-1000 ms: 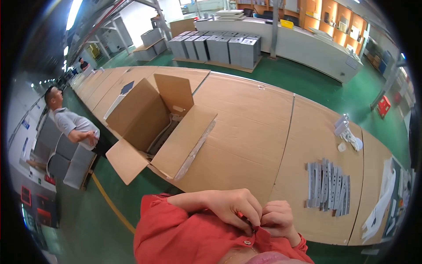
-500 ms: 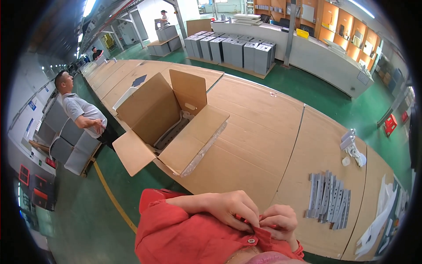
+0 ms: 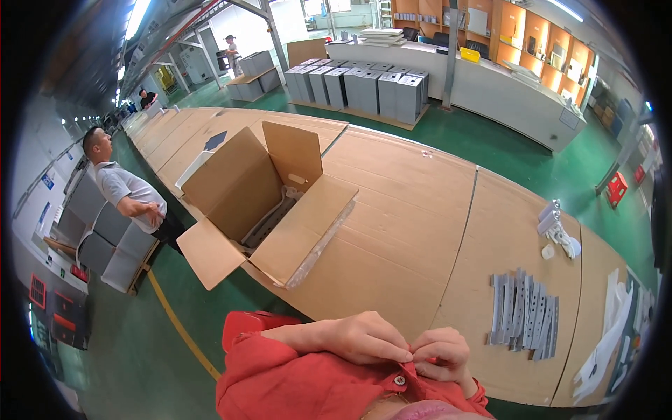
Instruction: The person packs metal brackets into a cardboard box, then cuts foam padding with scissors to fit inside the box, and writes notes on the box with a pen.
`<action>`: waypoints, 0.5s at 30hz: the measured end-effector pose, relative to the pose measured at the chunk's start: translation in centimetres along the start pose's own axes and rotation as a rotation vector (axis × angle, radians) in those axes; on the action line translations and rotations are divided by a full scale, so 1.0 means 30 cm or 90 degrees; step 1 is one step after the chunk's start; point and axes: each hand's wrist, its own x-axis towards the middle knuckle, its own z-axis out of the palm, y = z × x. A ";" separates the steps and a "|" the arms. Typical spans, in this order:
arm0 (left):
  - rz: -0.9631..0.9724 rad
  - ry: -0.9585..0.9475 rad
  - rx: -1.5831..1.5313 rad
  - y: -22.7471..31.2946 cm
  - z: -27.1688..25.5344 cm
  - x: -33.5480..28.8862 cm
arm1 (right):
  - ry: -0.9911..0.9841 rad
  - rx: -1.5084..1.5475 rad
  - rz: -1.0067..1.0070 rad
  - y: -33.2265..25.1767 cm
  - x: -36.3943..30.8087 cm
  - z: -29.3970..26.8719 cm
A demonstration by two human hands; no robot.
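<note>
Both my hands are at the front of the red button-up shirt (image 3: 315,378) I wear. My left hand (image 3: 367,338) pinches the shirt's front edge between thumb and fingers. Close beside it, my right hand (image 3: 442,353) grips the same edge with curled fingers. A round button (image 3: 400,381) shows just below them; whether another lies under the fingertips is hidden. Beyond my hands, an open cardboard box (image 3: 245,182) rests on the cardboard-covered table (image 3: 399,217), its flaps spread. Inside the box lie dark perforated strips (image 3: 274,217) and pale wrapping.
Several grey perforated metal strips (image 3: 523,311) lie to the right, near silvery cylinders (image 3: 549,217) and a white glove (image 3: 564,239). White sheeting (image 3: 605,332) is at the far right. A person in a grey shirt (image 3: 129,185) stands left by stacked grey panels (image 3: 105,238). Grey cabinets (image 3: 360,87) stand behind.
My fingers have shifted slightly along the shirt edge, and my left fingers have straightened toward my right hand. The view has tilted a little; the box and strips have stayed put.
</note>
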 end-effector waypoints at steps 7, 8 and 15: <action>0.133 0.088 0.104 -0.019 0.035 0.017 | 0.077 -0.064 -0.075 0.000 -0.016 0.025; 0.121 0.101 0.118 -0.012 0.038 0.021 | 0.087 -0.090 -0.087 0.000 -0.020 0.030; 0.016 0.084 0.026 0.022 0.051 0.020 | 0.179 0.019 -0.021 0.000 -0.049 0.071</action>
